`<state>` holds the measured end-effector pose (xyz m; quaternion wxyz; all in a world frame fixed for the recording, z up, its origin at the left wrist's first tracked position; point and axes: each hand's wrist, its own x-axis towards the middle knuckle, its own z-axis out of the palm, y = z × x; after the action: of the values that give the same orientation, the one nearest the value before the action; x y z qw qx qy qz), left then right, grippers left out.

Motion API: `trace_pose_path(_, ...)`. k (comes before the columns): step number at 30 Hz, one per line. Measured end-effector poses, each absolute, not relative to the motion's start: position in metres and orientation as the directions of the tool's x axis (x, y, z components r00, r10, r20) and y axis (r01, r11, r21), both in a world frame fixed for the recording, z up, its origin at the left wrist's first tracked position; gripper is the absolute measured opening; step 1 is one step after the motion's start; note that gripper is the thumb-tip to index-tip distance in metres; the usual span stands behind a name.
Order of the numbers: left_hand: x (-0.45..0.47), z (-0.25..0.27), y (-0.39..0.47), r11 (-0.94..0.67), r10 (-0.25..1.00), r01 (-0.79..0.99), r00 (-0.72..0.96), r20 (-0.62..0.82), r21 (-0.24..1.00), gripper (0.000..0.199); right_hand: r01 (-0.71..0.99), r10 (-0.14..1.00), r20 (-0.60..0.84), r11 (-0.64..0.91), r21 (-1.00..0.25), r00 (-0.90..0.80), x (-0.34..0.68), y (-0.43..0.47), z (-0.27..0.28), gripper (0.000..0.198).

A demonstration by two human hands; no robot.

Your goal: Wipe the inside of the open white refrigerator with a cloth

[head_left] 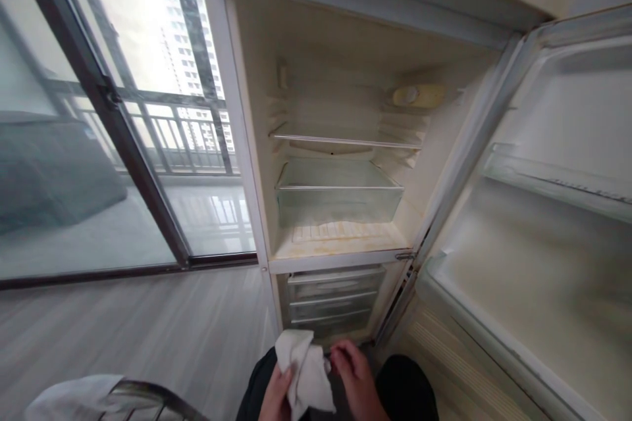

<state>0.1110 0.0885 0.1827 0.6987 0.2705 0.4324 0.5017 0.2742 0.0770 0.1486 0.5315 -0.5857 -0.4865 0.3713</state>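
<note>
My left hand (277, 395) grips a white cloth (307, 371), with the thumb lying over it. The cloth is crumpled and hangs down between my knees. Just to its right is my right hand (356, 378), fingers curled together close to the cloth's edge; what they pinch, if anything, cannot be made out. Beyond both hands stands a fridge (251, 145) with its upper and lower compartments exposed. Inside are a glass shelf (345, 138) and a clear drawer (340, 205) above a floor with yellowish stains. Freezer drawers (336, 296) sit below.
The upper fridge door (523, 263) is swung wide to the right, with door racks (557, 184) on it. A sliding glass door (133, 171) to a balcony is at the left. At the lower left, a metal-framed rack (148, 389) carries something white (74, 398).
</note>
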Motion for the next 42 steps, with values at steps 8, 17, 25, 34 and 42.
trace_pose_path(8,0.140,0.293,0.131,0.214,0.975,-0.622,0.179,-0.130,0.753,0.082,0.442,0.891,0.431,0.331,-0.834,0.146,0.285,0.090,0.312,0.044)
trace_pose_path(17,0.142,0.327,0.193,0.037,0.983,-0.615,0.165,0.083,0.788,0.053,0.466,0.710,0.695,0.581,-0.667,0.109,0.304,0.144,0.373,0.004)
trace_pose_path(25,0.140,0.361,0.217,-0.075,0.990,-0.376,0.083,0.115,0.924,0.070,0.529,0.646,0.759,0.672,-0.518,-0.078,0.310,0.187,0.411,0.010)
trace_pose_path(34,0.124,0.353,0.215,-0.173,0.983,-0.391,-0.126,0.133,0.904,0.026,0.519,0.625,0.765,0.608,-0.601,0.153,0.329,0.172,0.391,0.010)
trace_pose_path(42,0.145,0.357,0.181,-0.160,0.909,-0.150,0.364,0.205,0.976,0.044,0.630,0.670,0.673,0.677,-0.381,-0.313,0.325,0.154,0.417,0.020)
